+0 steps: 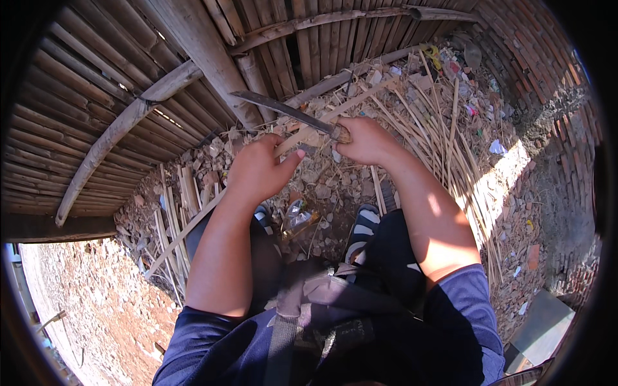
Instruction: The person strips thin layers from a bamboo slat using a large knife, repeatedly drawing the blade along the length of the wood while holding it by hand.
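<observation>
My right hand (pixel 364 140) is closed round the short wooden handle of a machete (pixel 277 106). Its dark blade points to the upper left and crosses over a long, flat bamboo strip (pixel 364 96). My left hand (pixel 256 168) grips that strip, its thumb stretched toward the blade. The strip runs slantwise from the lower left, behind my left forearm, up to the far right. Whether the blade touches or only passes above it, I cannot tell. A pile of thin bamboo strips (pixel 450 157) lies beyond my right forearm, and more bamboo pieces (pixel 166 225) lie left of my left leg.
Rubble and litter cover the ground (pixel 322 190). Between my sandalled feet lies a shiny plastic wrapper (pixel 298 219). A bamboo-slat wall (pixel 96 58) with a thick pole (pixel 206 51) stands close ahead and left. A brick wall (pixel 534 58) bounds the right, near a grey panel (pixel 544 327).
</observation>
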Demonstrator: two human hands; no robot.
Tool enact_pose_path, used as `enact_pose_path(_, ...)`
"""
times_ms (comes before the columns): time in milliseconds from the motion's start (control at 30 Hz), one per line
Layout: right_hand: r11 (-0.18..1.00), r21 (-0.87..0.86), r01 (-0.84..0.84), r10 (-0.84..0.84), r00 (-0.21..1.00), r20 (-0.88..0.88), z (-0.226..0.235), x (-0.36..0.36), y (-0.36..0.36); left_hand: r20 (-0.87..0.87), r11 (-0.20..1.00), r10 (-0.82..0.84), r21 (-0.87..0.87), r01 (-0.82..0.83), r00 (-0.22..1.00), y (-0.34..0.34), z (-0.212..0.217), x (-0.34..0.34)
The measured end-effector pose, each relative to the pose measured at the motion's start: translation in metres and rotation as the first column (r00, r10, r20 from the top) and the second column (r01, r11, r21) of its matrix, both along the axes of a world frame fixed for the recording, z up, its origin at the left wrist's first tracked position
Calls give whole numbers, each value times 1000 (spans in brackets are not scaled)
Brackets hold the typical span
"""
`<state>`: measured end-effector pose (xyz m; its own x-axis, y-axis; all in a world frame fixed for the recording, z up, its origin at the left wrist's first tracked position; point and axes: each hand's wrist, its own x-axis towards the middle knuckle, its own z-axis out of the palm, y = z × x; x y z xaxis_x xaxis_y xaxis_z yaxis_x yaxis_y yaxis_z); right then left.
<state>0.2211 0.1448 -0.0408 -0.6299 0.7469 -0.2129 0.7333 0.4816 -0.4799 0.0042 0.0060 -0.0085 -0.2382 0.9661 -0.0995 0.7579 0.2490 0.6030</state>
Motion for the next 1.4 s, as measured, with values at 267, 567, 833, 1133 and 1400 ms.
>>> enact_pose_path(267, 1000, 5, -6, 6, 1000, -7, -1, 1, 0, -7, 1000, -3, -8, 3, 1000, 1, 1, 0)
enact_pose_path(567, 999, -36, -8, 7, 1000, -30, 1, -1, -2, -32, 1000, -5, -21, 4, 999, 0, 1, 0)
enact_pose_path(833, 1000, -25, -19, 18, 999, -29, -7, 1, 0, -40, 1000, -20, -9, 20, 999, -1, -3, 0)
enact_pose_path(1133, 999, -17, -34, 34, 999, -20, -3, 0, -1, -51, 999, -27, -21, 26, 998, -1, 3, 1)
enact_pose_path(1400, 999, -31, -15, 14, 999, -38, -4, 0, -1, -47, 996, -24, -92, 19, 999, 0, 7, 2)
